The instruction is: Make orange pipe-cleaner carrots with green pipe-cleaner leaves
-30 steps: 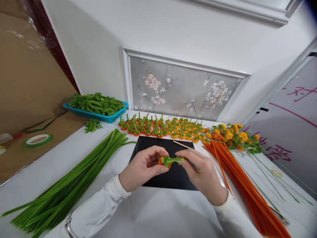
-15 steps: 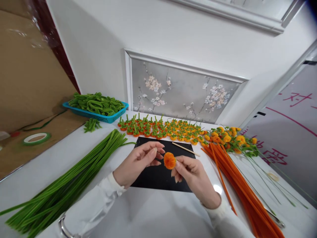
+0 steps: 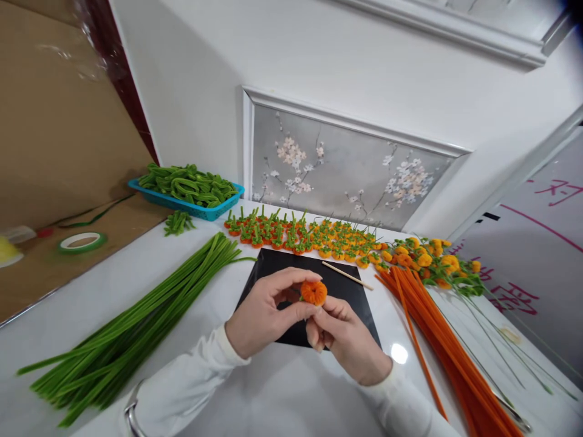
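Observation:
A small round ball of orange pipe cleaner (image 3: 314,292), its puffy folds drawn in to a centre dimple, is held up above a black mat (image 3: 364,312). My left hand (image 3: 273,309) grips it between thumb and fingertips from the left. From the lower right, my right hand (image 3: 348,340) pinches at its bottom edge, thumb and forefinger together. A bit of green shows at the ball's left side. Behind the hands, a pale wooden stick (image 3: 347,275) lies across the mat's upper right corner.
Green pipe cleaners (image 3: 136,328) lie bundled left, orange ones (image 3: 449,340) right. Rows of small orange balls with green tops (image 3: 277,230) line the back, beside finished-looking yellow-orange flowers (image 3: 423,260). A blue basket (image 3: 214,212) holds green loops; green tape (image 3: 82,243) lies far left.
My left hand has closed onto the orange ball, which it stood apart from before. The ball has turned so its dimpled centre faces me. My right hand has shifted to below it.

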The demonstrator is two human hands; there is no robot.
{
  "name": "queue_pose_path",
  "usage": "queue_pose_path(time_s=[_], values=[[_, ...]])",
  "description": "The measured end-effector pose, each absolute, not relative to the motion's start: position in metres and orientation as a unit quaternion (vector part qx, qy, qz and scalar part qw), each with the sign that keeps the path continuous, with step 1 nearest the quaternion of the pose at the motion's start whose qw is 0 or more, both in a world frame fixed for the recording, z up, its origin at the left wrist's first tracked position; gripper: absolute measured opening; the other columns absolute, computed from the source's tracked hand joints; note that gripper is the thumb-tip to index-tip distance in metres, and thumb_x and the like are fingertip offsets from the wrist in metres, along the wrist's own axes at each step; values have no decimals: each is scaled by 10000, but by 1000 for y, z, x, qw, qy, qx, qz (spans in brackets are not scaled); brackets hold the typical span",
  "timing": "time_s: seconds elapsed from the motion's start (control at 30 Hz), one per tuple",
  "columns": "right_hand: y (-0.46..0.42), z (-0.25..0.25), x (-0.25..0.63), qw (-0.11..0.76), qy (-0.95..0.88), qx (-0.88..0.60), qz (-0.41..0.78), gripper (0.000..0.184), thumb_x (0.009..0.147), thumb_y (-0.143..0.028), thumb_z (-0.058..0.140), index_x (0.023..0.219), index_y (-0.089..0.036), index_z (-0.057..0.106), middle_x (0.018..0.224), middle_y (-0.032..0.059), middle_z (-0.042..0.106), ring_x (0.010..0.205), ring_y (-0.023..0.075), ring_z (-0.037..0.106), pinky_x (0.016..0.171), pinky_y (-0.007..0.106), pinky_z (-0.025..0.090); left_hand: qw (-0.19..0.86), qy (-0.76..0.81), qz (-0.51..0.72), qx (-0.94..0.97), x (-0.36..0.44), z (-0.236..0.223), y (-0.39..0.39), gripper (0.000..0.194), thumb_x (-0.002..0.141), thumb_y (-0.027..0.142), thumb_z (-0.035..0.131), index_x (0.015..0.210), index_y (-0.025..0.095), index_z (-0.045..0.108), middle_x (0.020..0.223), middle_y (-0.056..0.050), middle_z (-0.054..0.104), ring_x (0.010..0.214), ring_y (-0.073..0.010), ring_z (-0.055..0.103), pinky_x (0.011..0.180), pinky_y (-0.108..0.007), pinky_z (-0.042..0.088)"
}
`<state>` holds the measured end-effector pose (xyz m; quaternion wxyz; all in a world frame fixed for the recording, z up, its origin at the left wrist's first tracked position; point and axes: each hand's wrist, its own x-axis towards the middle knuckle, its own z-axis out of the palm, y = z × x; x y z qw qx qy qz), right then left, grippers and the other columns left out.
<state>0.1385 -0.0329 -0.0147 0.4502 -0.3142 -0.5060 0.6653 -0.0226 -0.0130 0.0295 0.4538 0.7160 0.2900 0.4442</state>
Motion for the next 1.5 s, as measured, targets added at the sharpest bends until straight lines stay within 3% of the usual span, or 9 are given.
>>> queue_pose_path(time_s=[0.13, 0.23, 0.33, 0.47, 0.63, 1.07, 1.17, 1.4, 1.5], values=[[-33, -5, 147, 423, -650, -360, 518, 281, 844, -402, 550, 738, -147, 601, 613, 8, 586, 584, 113, 542, 570, 231, 444, 452, 290, 447, 715, -21, 31, -13, 193, 768, 177, 611, 955, 159, 655, 967, -66, 652, 860, -167, 602, 748, -276, 501], [-32, 4, 159, 505, -692, -399, 328, 159, 825, -308, 591, 909, -179, 629, 846, 53, 634, 757, 156, 589, 672, 277, 493, 484, 309, 438, 692, -19, 29, -12, 210, 745, 189, 644, 953, 166, 657, 910, -42, 664, 797, -149, 605, 715, -263, 502], [-33, 10, 166, 542, -724, -377, 198, 128, 829, -210, 584, 940, -233, 643, 1045, 72, 601, 898, 178, 595, 755, 312, 510, 530, 303, 420, 672, -18, 27, -12, 170, 744, 170, 635, 913, 159, 644, 778, -7, 638, 657, -110, 574, 638, -242, 497], [-35, 14, 163, 507, -777, -357, 111, 186, 846, -135, 537, 927, -250, 659, 994, 49, 618, 909, 168, 599, 802, 315, 507, 578, 269, 396, 661, -16, 27, -13, 88, 797, 147, 571, 882, 153, 595, 704, 16, 600, 614, -86, 556, 631, -230, 495], [-38, 17, 160, 501, -772, -377, 109, 131, 833, -139, 535, 891, -214, 625, 937, 60, 622, 873, 178, 598, 777, 319, 506, 592, 266, 388, 654, -17, 26, -14, 59, 818, 148, 552, 875, 153, 565, 732, 5, 617, 657, -98, 596, 644, -234, 518], [-42, 16, 157, 504, -763, -376, 150, 107, 813, -139, 540, 885, -199, 592, 927, 71, 583, 786, 165, 582, 683, 297, 513, 464, 272, 425, 728, -21, 20, -11, 90, 810, 181, 574, 842, 143, 649, 696, -28, 661, 585, -118, 622, 588, -237, 538], [-41, 17, 159, 513, -761, -363, 162, 126, 808, -138, 562, 908, -206, 600, 943, 67, 578, 831, 171, 580, 706, 297, 518, 493, 267, 416, 716, -20, 22, -13, 103, 802, 149, 571, 890, 150, 625, 738, -25, 655, 627, -114, 614, 615, -238, 528], [-39, 13, 165, 543, -728, -335, 251, 306, 802, -173, 614, 1090, -254, 548, 1072, 61, 532, 743, 122, 571, 648, 265, 537, 538, 272, 407, 687, -20, 26, -15, 384, 783, 97, 568, 1116, 216, 419, 894, -30, 677, 766, -136, 641, 648, -228, 507], [-38, 13, 166, 530, -741, -345, 225, 301, 795, -169, 622, 1078, -251, 560, 1063, 59, 546, 762, 129, 576, 673, 271, 534, 494, 290, 391, 720, -21, 27, -15, 318, 800, 132, 564, 1082, 213, 441, 939, -37, 671, 811, -148, 643, 700, -251, 508]])
